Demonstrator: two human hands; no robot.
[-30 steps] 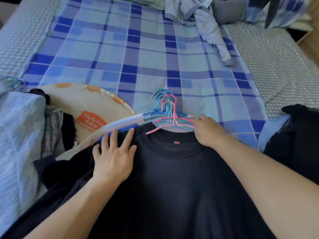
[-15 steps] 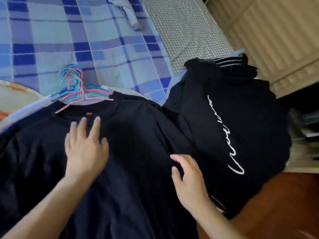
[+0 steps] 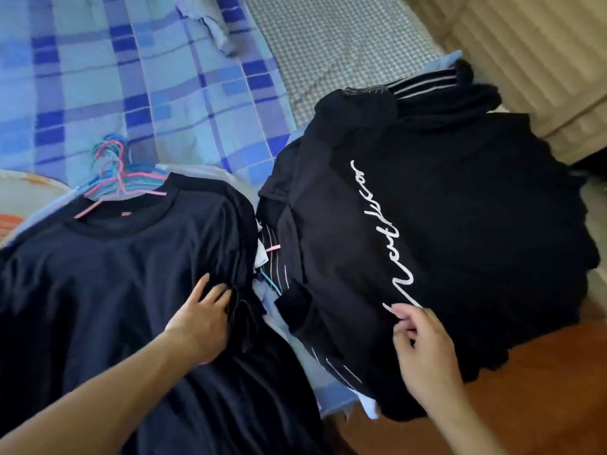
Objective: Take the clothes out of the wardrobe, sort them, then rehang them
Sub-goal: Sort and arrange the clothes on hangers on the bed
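Observation:
A dark navy T-shirt (image 3: 108, 274) lies flat on the bed on a stack of pink and blue hangers (image 3: 121, 178). My left hand (image 3: 200, 320) rests on its right side, fingers straight against the bunched sleeve. To the right sits a pile topped by a black top with white script lettering (image 3: 443, 224). My right hand (image 3: 423, 349) hovers at that top's lower part, fingers loosely curled by the lettering; whether it pinches the cloth is unclear. Striped dark garments (image 3: 276, 267) and light blue fabric show between the two piles.
A blue plaid sheet (image 3: 147, 87) covers the bed, with a grey-blue garment (image 3: 216, 31) crumpled at the far end. A beige ribbed panel (image 3: 542, 54) stands at the right. Wooden floor (image 3: 525, 405) shows bottom right. A cream and orange item (image 3: 19, 198) lies at the left.
The view swung right from the hangers to the black pile. My left hand slid from the T-shirt's collar area to its right sleeve. My right hand moved over onto the lettered black top.

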